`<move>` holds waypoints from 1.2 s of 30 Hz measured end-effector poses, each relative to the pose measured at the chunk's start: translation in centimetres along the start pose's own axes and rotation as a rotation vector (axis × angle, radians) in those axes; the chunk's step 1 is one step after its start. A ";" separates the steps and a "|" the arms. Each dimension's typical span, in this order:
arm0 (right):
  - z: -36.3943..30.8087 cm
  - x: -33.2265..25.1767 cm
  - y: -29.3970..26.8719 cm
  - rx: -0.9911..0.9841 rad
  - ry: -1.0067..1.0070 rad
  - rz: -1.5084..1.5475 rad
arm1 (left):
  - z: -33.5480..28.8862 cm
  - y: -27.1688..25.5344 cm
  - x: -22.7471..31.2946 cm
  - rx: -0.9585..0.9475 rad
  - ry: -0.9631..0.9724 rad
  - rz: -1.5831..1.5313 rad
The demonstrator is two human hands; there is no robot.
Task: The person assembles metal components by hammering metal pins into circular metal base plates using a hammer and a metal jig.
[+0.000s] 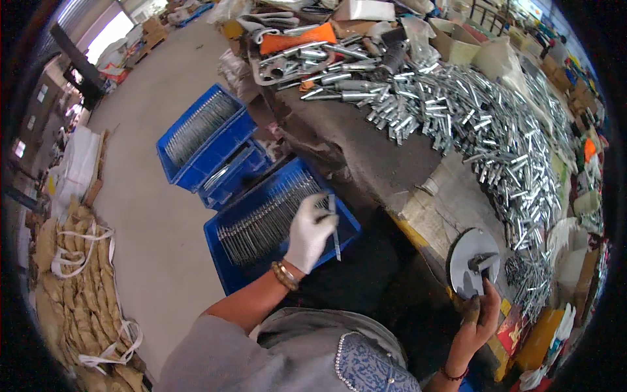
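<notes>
My left hand (pixel 309 233), in a white glove, is closed on a slim silver metal rod (pixel 337 245). It hangs over a blue crate (pixel 215 245) in which similar metal rods (pixel 264 225) lie side by side in a row. On the right, my bare right hand (pixel 479 325) is at the near edge of a round grey metal disc (pixel 464 256) on the bench. Its thumb and forefinger are bent toward a small dark metal piece (pixel 482 262) on the disc. What lies between those fingertips is too small to make out.
A big heap of short silver metal tubes (pixel 457 111) covers the back and right of the bench (pixel 366 140). Farther left stands another blue crate (pixel 171 171) of rods, stacked on others. Tan sacks (pixel 81 281) lie on the floor at far left.
</notes>
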State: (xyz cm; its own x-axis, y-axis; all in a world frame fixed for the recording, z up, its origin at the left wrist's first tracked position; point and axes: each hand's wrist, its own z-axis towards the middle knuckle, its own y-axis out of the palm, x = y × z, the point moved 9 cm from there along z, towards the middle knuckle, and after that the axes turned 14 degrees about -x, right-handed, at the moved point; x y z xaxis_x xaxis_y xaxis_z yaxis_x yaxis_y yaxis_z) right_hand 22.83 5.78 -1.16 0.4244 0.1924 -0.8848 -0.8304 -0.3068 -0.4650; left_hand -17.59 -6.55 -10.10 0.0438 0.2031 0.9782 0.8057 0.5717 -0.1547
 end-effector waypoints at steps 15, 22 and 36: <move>0.3 1.2 -0.5 0.043 -0.119 -0.174 | 9.1 -14.1 -20.3 0.434 -0.266 0.288; 0.4 -0.2 0.1 -0.007 -0.065 -0.024 | 8.8 -13.6 -14.1 0.513 -0.003 0.296; 0.8 -2.8 0.6 -0.082 -0.231 -0.080 | 13.2 19.5 21.0 -0.360 0.510 0.877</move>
State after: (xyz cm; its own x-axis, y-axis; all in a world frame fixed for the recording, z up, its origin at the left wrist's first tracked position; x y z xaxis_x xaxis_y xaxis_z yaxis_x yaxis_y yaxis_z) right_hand 20.92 5.79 1.04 0.3865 0.4240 -0.8190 -0.7615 -0.3543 -0.5428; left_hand -8.74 19.38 5.64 0.8647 0.0254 0.5016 0.4968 0.1034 -0.8617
